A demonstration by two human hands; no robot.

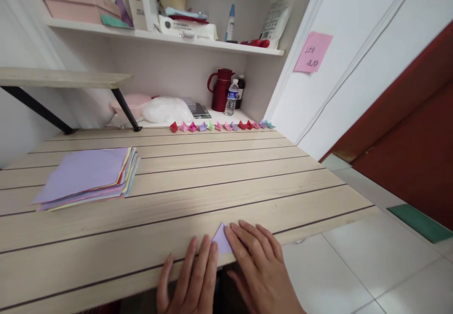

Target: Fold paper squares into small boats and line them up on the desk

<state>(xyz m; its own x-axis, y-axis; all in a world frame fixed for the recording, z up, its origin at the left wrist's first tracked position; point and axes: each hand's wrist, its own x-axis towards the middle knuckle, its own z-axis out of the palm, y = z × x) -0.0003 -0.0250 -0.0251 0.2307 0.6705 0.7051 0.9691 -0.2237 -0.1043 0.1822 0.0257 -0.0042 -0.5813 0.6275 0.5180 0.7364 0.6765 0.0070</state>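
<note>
A small folded piece of lilac paper [222, 240] lies flat at the near edge of the wooden table, its pointed corner facing away from me. My left hand [193, 276] rests at its left side, fingers stretched out, the index fingertip at the paper's edge. Over its right side lies my right hand [258, 262], palm down with fingers extended and the index finger pressing on the paper. Part of the paper is hidden under the right fingers.
A stack of coloured paper sheets [85, 174] lies on the left of the table [226, 172]. Several small folded paper shapes [219, 126] line the back edge. Behind them stand a red jug [222, 89] and a water bottle [231, 97]. A small raised shelf [63, 77] stands at back left.
</note>
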